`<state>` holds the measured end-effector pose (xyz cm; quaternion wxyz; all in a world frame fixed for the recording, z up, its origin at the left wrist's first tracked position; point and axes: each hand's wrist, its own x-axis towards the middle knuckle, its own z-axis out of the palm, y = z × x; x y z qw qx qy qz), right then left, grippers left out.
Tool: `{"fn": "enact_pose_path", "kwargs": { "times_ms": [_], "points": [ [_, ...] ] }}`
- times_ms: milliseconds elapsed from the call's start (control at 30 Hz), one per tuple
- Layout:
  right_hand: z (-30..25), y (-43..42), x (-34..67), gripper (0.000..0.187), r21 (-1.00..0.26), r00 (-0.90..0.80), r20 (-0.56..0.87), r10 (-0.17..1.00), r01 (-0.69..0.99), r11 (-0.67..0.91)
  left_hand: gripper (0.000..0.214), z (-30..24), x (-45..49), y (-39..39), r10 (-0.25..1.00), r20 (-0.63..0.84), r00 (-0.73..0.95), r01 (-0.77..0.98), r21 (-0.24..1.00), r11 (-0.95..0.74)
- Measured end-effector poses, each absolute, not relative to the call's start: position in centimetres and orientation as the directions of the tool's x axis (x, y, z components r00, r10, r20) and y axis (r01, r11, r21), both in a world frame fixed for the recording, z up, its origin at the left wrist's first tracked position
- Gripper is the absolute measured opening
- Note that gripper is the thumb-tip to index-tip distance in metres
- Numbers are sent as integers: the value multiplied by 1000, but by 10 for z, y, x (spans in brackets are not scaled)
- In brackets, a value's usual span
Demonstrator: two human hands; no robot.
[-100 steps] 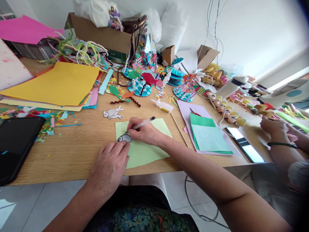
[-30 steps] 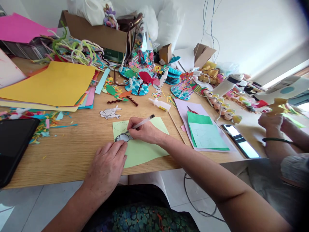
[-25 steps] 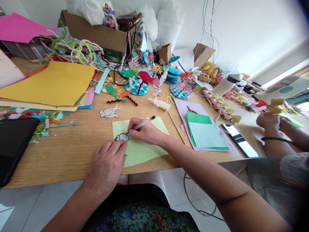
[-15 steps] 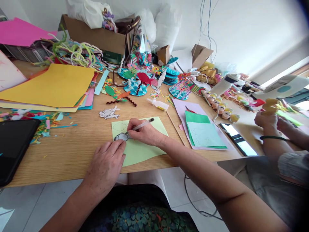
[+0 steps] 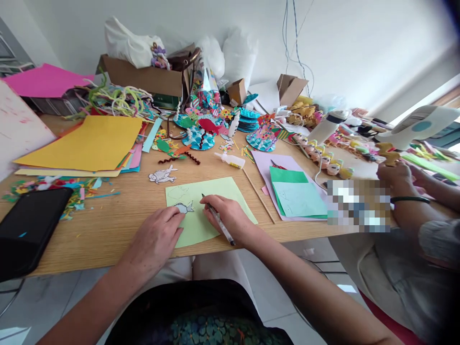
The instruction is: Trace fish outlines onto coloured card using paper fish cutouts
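A sheet of light green paper lies on the table in front of me, with a faint pencil outline at its upper left. On it is a small grey-white paper fish, its tail showing and its front end covered by my fingers. My left hand rests flat, fingertips pressing the fish and the paper's left edge. Between the fingers of my right hand is a pen, its tip just right of the fish's tail. Beyond the sheet lie other white fish cutouts.
Behind are a glue bottle, a thin wooden stick and decorated fish discs. Coloured paper and a black tablet stand left. Green sheets lie right, near another person's hands.
My right hand has moved right, off the fish, and the pen now slants back toward me. The fish's tail has come into view. My left hand stays on the fish.
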<state>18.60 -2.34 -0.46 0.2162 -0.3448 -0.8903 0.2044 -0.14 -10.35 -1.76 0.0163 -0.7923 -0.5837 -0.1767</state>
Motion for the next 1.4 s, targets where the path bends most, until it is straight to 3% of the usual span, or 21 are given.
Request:
{"fn": "enact_pose_path", "kwargs": {
  "times_ms": [300,500,600,833,1100,1233,1400],
  "points": [
    [-16,-40,190,25,-511,-615,306,727,538,670,23,2,-23,-78,926,171,338,917,160,-364],
    [-22,-39,190,25,-540,-585,351,731,512,668,19,9,-27,-58,920,-46,390,911,164,-378],
    [-23,-39,190,25,-545,-574,357,737,513,663,15,12,-27,-52,908,-83,411,906,144,-398],
    [-25,-37,190,25,-559,-562,372,739,500,661,11,10,-28,-51,908,-35,418,903,121,-411],
    [-20,-36,191,23,-589,-544,359,759,498,636,21,14,-49,-68,941,17,339,930,146,-337],
    [-4,-33,189,21,-702,-577,284,766,419,576,20,13,-47,-77,897,94,432,889,123,-442],
    [17,-18,172,15,-840,-602,101,792,374,392,21,7,-32,-78,840,116,530,839,75,-540]
  ]
}}
